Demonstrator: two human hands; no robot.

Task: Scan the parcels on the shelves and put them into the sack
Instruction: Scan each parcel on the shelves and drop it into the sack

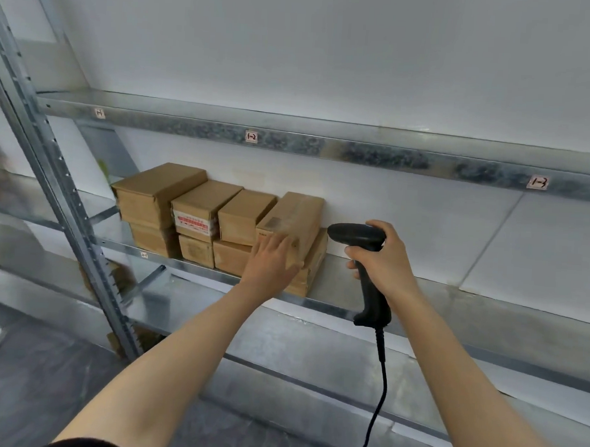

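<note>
Several brown cardboard parcels stand stacked in two layers on the middle metal shelf. The rightmost top parcel has a label on its front. My left hand reaches to this parcel with straight fingers laid on its front face. My right hand grips the handle of a black barcode scanner, whose head points left toward that parcel. The scanner's cable hangs down. No sack is in view.
A galvanised upright post runs diagonally at the left. The upper shelf rail carries tags 1-1, 1-2 and 1-3. A lower shelf lies below. White wall panels stand behind the shelves.
</note>
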